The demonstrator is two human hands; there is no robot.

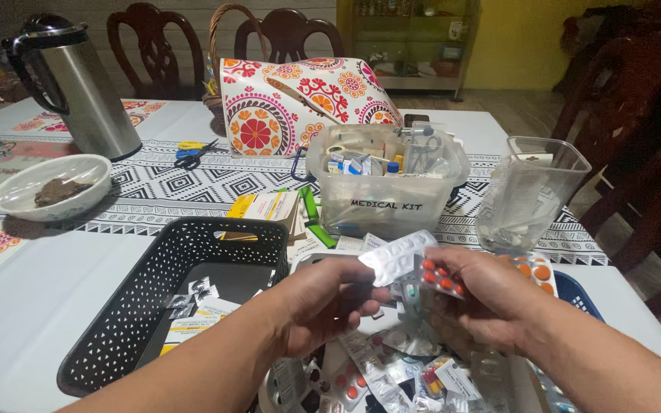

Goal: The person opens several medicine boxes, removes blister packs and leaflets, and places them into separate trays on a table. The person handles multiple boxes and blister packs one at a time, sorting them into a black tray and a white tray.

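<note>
Silver blister strip (396, 256) pinched in left hand (329, 302) | right hand (483, 294) grasps orange-pill blister (441, 279) just beside it | loose pill-packet pile (392, 367) below both grips | risk: strips may slip (light fingertip hold), drop into pile

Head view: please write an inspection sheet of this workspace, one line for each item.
Surface: table with white cloth and patterned runner.
Job's things: silver blister pack and orange pill strip, held above a pile of pill strips.
Clutter: black basket, clear kit box, clear tub, flowered bag, steel jug, white bowl, scissors.
Grippers: left hand grips the silver pack; right hand holds the orange strip.
Cables: nothing seen.
Surroundings: wooden chairs, shelf, yellow wall.
</note>
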